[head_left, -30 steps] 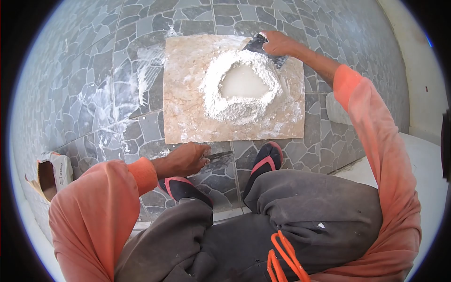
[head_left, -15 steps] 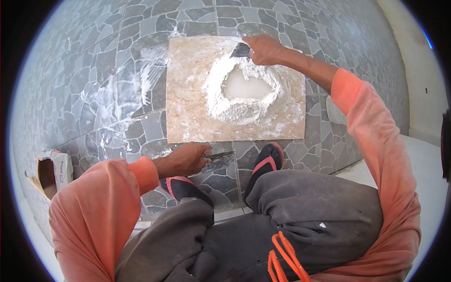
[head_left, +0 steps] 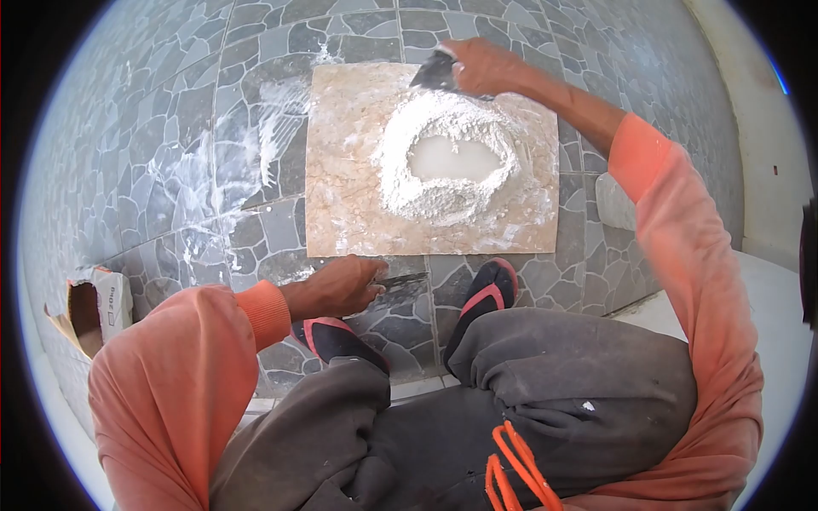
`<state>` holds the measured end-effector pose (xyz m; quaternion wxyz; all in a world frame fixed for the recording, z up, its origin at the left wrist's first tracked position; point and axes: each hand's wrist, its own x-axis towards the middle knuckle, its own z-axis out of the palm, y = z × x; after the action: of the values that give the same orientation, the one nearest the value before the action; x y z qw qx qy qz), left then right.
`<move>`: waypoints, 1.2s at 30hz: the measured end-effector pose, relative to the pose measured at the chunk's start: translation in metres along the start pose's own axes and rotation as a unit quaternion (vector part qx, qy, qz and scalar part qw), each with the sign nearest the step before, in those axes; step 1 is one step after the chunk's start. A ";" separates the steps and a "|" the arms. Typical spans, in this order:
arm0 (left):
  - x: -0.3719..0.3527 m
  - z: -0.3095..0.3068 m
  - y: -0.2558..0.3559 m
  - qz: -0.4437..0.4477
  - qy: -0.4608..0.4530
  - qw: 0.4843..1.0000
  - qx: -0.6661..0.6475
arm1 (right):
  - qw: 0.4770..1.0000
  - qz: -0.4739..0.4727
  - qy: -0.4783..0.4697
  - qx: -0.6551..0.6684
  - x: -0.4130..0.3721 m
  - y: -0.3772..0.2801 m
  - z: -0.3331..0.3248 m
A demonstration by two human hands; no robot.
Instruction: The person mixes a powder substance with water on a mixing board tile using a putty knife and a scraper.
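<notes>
My right hand (head_left: 486, 66) is closed around a black flat scraper (head_left: 437, 71) at the far edge of a square beige board (head_left: 341, 170). The blade is just behind a ring of white powder (head_left: 409, 192). Inside the ring lies a pool of cloudy liquid (head_left: 456, 159). My left hand (head_left: 341, 285) is closed low over the floor, by the board's near left edge. A dark flat blade (head_left: 402, 289), which looks like a second scraper, extends rightward from its fingers; its handle is hidden.
Grey stone-patterned tiles (head_left: 281, 47) surround the board, with white smears (head_left: 200, 187) to its left. An opened box (head_left: 106, 302) stands at the left. My feet in dark and pink footwear (head_left: 486, 298) are close to the board's near edge. A pale wall (head_left: 724, 94) rises on the right.
My right hand has lifted slightly up and away with the scraper, whose blade has turned and shows more of its face. The ring's far side has more powder. My left hand stays put.
</notes>
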<state>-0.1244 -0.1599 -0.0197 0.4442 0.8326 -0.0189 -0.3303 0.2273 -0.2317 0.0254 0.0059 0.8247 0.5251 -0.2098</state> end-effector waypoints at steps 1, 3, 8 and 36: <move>0.000 0.000 -0.001 0.003 0.004 1.000 0.000 | 1.000 0.015 0.004 0.004 0.005 0.016 -0.003; 0.000 0.000 -0.002 0.002 0.006 1.000 -0.002 | 0.999 0.032 0.022 0.010 0.015 0.055 0.001; 0.001 -0.001 -0.007 0.008 0.013 1.000 -0.011 | 0.983 0.140 0.006 0.118 0.013 0.128 0.022; -0.004 -0.005 -0.010 -0.020 0.008 0.999 -0.028 | 0.966 -0.172 -0.187 -0.045 0.083 -0.021 0.035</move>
<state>-0.1275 -0.1488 -0.0226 0.4612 0.8225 0.0108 -0.3328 0.2265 -0.1589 -0.0314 0.1049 0.6665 0.6578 -0.3346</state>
